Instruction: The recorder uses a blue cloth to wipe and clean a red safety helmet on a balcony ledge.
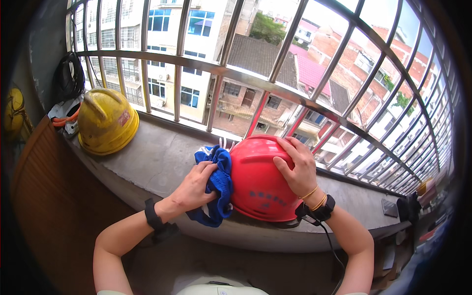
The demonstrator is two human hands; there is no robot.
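A red hard hat (258,177) rests dome up on the concrete window ledge (162,147), its brim near the ledge's front edge. It bears faded dark writing low on its shell. My right hand (300,167) lies over the right side of the dome, steadying it with the fingers spread. Bunched in my left hand (197,184) is a blue cloth (220,180) with white parts, pressed against the hat's left side. Part of the cloth hangs over the ledge's edge. Both wrists wear black straps, and a cable runs from the right one.
Metal window bars (258,81) rise just behind the ledge. At left stands a yellow hard hat (107,121), beside a coil of black cable (69,77) and a brown wooden panel (48,177). A dark flat object (389,208) lies on the ledge to the right.
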